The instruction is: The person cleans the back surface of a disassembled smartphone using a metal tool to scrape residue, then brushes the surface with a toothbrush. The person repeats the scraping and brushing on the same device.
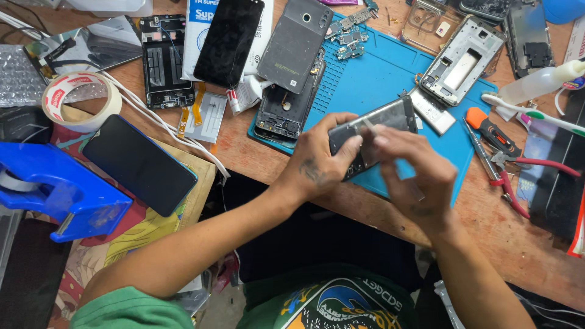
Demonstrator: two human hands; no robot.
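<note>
Both hands meet over the near edge of a blue work mat [390, 79] on a wooden bench [518, 244]. The left hand [317, 161] is curled around the near end of a dark phone [372, 131], thumb on top and fingers underneath, holding it tilted above the mat. The right hand [411, 167] is blurred; its fingers are pressed together on the phone's upper face, seemingly pinching something thin and pale, though what it is cannot be made out.

Left of the arms sit a blue tape dispenser [58, 189] and a black phone [140, 163] lying face up on a wooden board. Just beyond them is a roll of pale tape [82, 100] with white cables running past it.

On the mat's left edge lies an opened phone body [286, 109] with its insides showing — a grey back cover [295, 45] leans across it. To the right, a silver phone frame [462, 61] rests on the mat's far corner. Right of the mat lie an orange-handled screwdriver [493, 131], red-handled pliers [518, 176] and a clear squeeze bottle [539, 82] lying on its side; its contents cannot be told.

Farther back — a black screen panel [228, 39] on a white packet, another stripped phone chassis [163, 61], and small circuit boards [348, 33].
</note>
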